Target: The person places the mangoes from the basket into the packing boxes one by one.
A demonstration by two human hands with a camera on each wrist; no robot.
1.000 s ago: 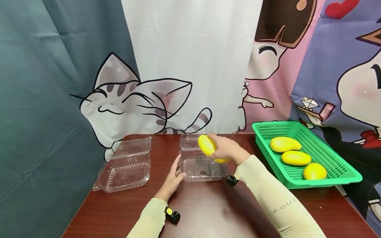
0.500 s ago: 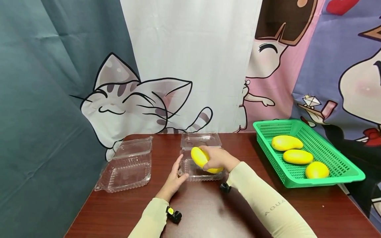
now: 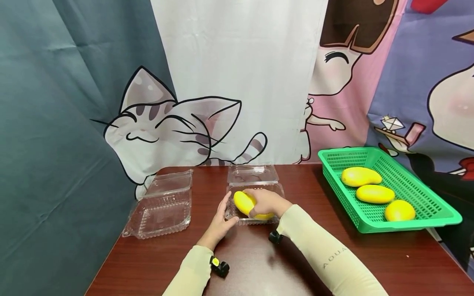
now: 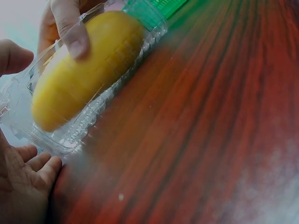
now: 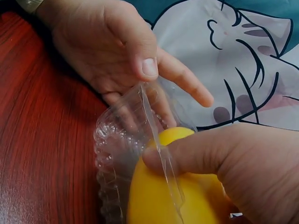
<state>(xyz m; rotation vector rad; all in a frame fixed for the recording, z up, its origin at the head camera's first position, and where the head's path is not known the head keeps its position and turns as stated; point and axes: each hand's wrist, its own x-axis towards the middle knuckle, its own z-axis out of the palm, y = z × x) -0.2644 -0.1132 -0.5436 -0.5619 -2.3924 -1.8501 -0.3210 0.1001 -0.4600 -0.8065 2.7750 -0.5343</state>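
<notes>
My right hand (image 3: 267, 202) grips a yellow mango (image 3: 242, 202), its thumb pressed along the side. The mango lies inside the walls of a clear plastic clamshell box (image 3: 255, 222), whose lid (image 3: 253, 174) is folded back behind it. Through the clear wall in the left wrist view, the mango (image 4: 88, 70) slants along the box's length. At the box's left end stands my left hand (image 3: 218, 224), fingers extended. The right wrist view shows the left thumb (image 5: 148, 67) right at the rim and other fingers behind the plastic.
A second clear clamshell box (image 3: 161, 216) stands with its lid up on the left of the brown wooden table (image 3: 259, 263). At right, a green basket (image 3: 411, 227) holds three mangoes (image 3: 375, 193). A cartoon-printed curtain (image 3: 244, 61) hangs behind the table.
My right hand has carried the mango left and down, from above the box's right side into it. The left hand has stayed at the box's left end.
</notes>
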